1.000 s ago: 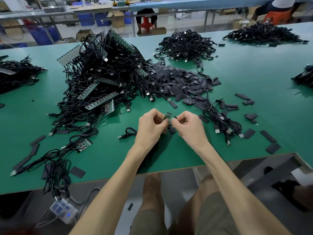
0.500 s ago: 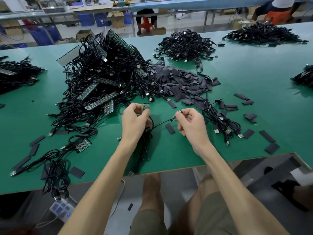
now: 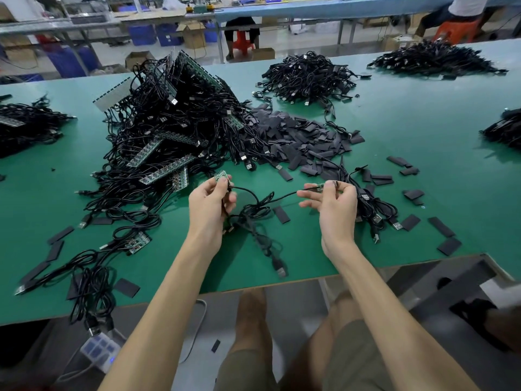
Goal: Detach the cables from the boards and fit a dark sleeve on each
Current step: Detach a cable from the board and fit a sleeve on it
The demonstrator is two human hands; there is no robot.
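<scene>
My left hand (image 3: 210, 200) pinches a small green board piece (image 3: 221, 175) with a black cable hanging from it. My right hand (image 3: 334, 203) pinches another small board piece (image 3: 321, 187) at the end of a black cable (image 3: 277, 197). The two cables sag and tangle on the green table (image 3: 423, 142) between my hands. A single dark sleeve (image 3: 281, 215) lies flat just under the sagging cable. A heap of dark sleeves (image 3: 298, 136) lies behind my hands. To the left rises a big pile of cables with green board strips (image 3: 166, 128).
Finished cable bundles lie at the back (image 3: 307, 77), back right (image 3: 434, 59), far right (image 3: 504, 129) and far left (image 3: 25, 125). Loose sleeves are scattered right (image 3: 448, 245) and left (image 3: 55, 249). A few cables with USB plugs (image 3: 377, 213) lie by my right hand. The table's front edge runs below my wrists.
My hands were together on one small board, then pulled apart sideways. Each now holds a separate piece with its cable, and the cables have dropped onto the table between them.
</scene>
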